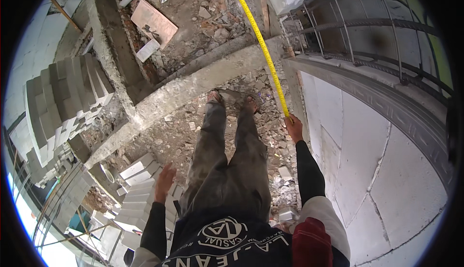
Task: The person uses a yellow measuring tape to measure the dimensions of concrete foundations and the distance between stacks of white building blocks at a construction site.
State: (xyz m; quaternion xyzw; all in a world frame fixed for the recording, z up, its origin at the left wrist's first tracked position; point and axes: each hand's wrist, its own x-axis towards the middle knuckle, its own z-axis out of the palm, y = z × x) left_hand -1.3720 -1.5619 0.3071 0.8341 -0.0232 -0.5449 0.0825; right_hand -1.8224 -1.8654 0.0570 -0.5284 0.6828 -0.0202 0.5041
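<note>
My right hand [294, 129] is closed on the lower end of a yellow tape measure [264, 47], close to the block wall on the right. From my fingers the tape's blade runs away in a gentle curve, passing over a concrete beam and leaving the view at the top; its far end is out of sight. My left hand [165, 182] hangs beside my left leg with the fingers loosely stretched, and nothing shows in it. Below it and to the left lies a stack of pale grey blocks [141, 197].
Rubble covers the ground around my feet, just before the concrete beam [193, 79]. More blocks [67, 91] are stacked at left. A pinkish board [154, 21] lies beyond the beam. On the right, a white block wall [357, 141] stands below a steel rebar cage [367, 24].
</note>
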